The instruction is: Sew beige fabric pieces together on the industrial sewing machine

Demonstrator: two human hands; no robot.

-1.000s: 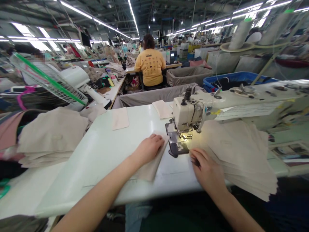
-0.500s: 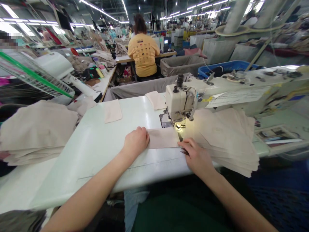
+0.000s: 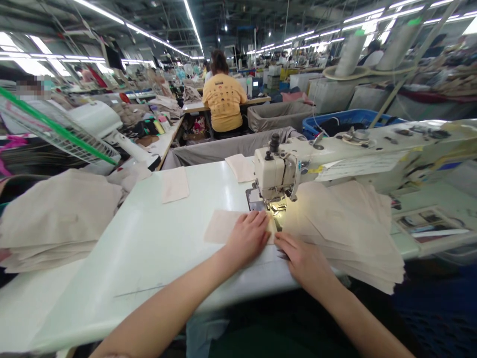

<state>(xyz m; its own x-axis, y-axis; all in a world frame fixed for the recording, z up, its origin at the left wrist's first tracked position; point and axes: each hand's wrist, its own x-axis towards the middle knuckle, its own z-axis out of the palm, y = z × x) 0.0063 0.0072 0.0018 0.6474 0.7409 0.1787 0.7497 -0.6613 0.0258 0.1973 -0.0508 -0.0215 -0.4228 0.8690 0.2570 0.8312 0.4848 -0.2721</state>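
A rectangular beige fabric piece (image 3: 222,226) lies on the pale sewing table, its right end by the needle area of the sewing machine (image 3: 274,174). My left hand (image 3: 249,232) rests palm down over the right part of this piece, fingers laid on the cloth and partly covering it. At the piece's lower right corner, the fingertips of my right hand (image 3: 307,261) touch the edge. Small dark pointed blades, apparently thread snips (image 3: 282,255), stick out under the right fingers; their handles are hidden in the closed hand. The machine's lamp lights the needle plate.
Stacked beige panels (image 3: 346,223) lie right of the needle and overhang the front edge. Another fabric pile (image 3: 55,214) is at left. Two small pieces, one left (image 3: 176,185) and one behind the needle (image 3: 239,167), lie on the table. A person (image 3: 223,102) sits ahead.
My left hand has slid right along the fabric piece, from its left end to near the needle, uncovering that end. My right hand stays at the corner. The view has tilted up slightly.
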